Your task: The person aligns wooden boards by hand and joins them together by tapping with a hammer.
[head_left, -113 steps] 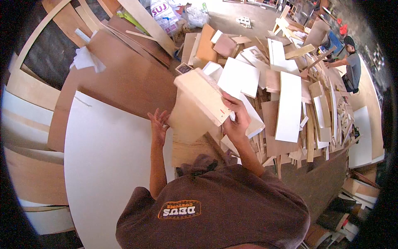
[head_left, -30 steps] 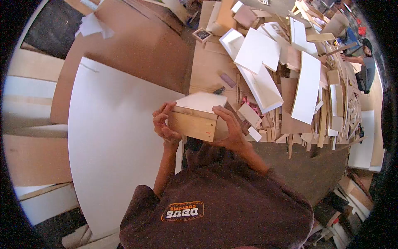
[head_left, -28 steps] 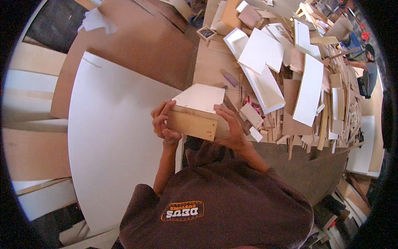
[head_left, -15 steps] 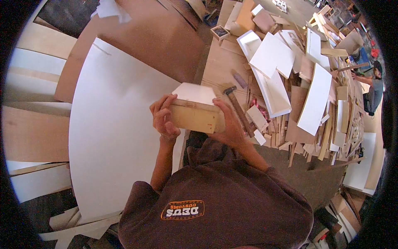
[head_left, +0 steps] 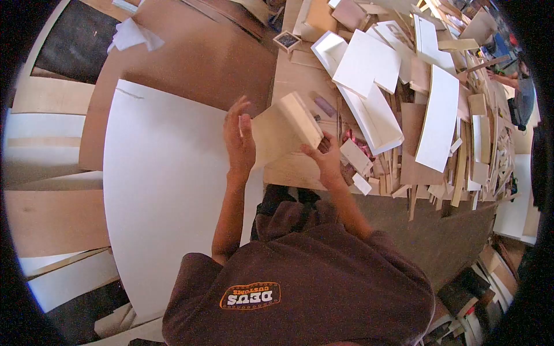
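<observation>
A small wooden box [head_left: 274, 134], tilted with its pale edge toward the upper right, is held in front of me. My right hand [head_left: 328, 160] grips its lower right corner between thumb and fingers. Close by the box's left side is my left hand [head_left: 239, 135], upright with its fingers stretched out; whether it touches the wood I cannot tell. Most of the hammer that lay on the bench is hidden behind the box and my right hand. A dull purple cylinder [head_left: 325, 105] lies just beyond the box.
A large white panel [head_left: 167, 202] on a brown sheet [head_left: 213, 63] spans the left side. The bench on the right bears a white trough-shaped piece [head_left: 375, 124], a white board [head_left: 438, 118] and heaped wood offcuts. At far right another person [head_left: 521, 101] is partly visible.
The box has turned from level, white face up, to tilted with its bare wood side showing. My left hand has let go of it; my right hand has shifted its grip.
</observation>
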`<state>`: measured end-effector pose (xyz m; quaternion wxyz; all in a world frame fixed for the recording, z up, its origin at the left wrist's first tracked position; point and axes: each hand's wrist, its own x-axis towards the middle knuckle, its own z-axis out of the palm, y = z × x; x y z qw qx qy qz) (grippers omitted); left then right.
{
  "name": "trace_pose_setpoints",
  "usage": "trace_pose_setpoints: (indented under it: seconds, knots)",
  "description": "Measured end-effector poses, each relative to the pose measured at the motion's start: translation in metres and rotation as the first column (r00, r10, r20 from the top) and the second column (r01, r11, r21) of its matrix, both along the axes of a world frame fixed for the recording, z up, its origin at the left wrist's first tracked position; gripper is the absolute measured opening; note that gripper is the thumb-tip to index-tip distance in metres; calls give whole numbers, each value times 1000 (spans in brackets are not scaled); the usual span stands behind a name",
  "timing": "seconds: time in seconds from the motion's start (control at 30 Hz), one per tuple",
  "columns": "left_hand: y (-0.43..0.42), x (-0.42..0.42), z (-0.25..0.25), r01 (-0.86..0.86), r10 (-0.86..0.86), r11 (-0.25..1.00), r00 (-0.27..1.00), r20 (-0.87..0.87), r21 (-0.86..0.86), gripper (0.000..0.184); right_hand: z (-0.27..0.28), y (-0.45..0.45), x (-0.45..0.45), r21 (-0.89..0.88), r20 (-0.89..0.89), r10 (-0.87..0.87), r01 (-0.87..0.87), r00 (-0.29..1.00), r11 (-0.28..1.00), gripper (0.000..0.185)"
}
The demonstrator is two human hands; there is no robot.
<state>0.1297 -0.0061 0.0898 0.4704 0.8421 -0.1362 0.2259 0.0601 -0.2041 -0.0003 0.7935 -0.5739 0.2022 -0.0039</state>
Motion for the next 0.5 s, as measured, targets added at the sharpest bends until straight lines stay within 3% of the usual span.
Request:
trace_pose_setpoints:
  seconds: [0.03, 0.07, 0.13, 0.17, 0.23, 0.3, 0.37, 0.43, 0.5]
  knots:
    - [0, -4, -7, -53, 59, 995, 995, -75, 84, 33, -2, -3, -2, 5, -4, -7, 7, 1000, 1000, 81]
    - [2, -8, -15, -46, 53, 995, 996, -77, 87, 33, -4, -6, -4, 54, -33, -43, 45, 999, 998, 81]
    - [6, -16, -23, 16, 8, 995, 969, -246, 94, 34, -4, -7, -6, 101, -64, -79, 86, 995, 991, 82]
    - [8, -19, -26, 18, 6, 995, 969, -247, 95, 34, -4, -5, -7, 93, 23, -94, 91, 995, 991, 82]
    - [9, -25, -27, -30, -22, 990, 931, -365, -136, 39, 3, -4, -6, 83, 109, -106, 97, 988, 992, 83]
    - [15, -22, -27, -24, -52, 976, 939, -339, -216, 44, 13, -6, 1, -203, 236, 34, 15, 971, 979, 87]
    - [20, -17, -29, -25, -69, 955, 950, -304, -296, 50, 16, -8, 8, -235, 302, 108, -36, 947, 971, 89]
    - [23, -12, -26, -5, -156, 862, 949, -273, -508, 52, 22, -6, 14, -270, 367, 192, -94, 910, 958, 90]
    - [24, -14, -18, 3, -159, 860, 952, -261, -510, 53, 30, -2, 14, -398, 349, 272, -121, 897, 909, 95]
